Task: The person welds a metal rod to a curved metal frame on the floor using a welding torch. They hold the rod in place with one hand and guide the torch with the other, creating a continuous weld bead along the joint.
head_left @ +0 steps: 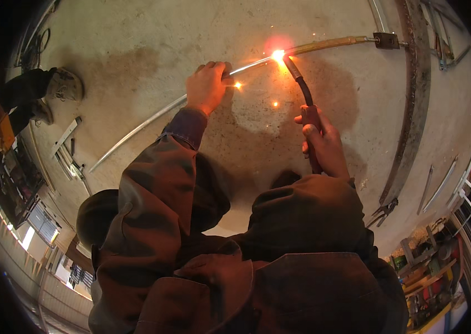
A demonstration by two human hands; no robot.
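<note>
My left hand (206,86) is closed around a long silvery metal rod or pipe (141,128), which slants over the concrete floor. My right hand (324,139) grips the handle of a welding torch (302,86) with a curved dark neck. At the torch's tip a bright arc (279,54) glows where the silvery rod meets a brownish bar (330,45); the glare hides the joint itself. Sparks fly near my left hand and below the arc. At its right end, the brownish bar runs to a dark metal block (387,40).
A long rusty steel beam (413,100) lies along the right, with pliers (384,211) by its near end. Another person's shoe (65,84) is at the left, above loose metal pieces (68,136). Shelves with tools and scraps (427,270) stand at the lower right.
</note>
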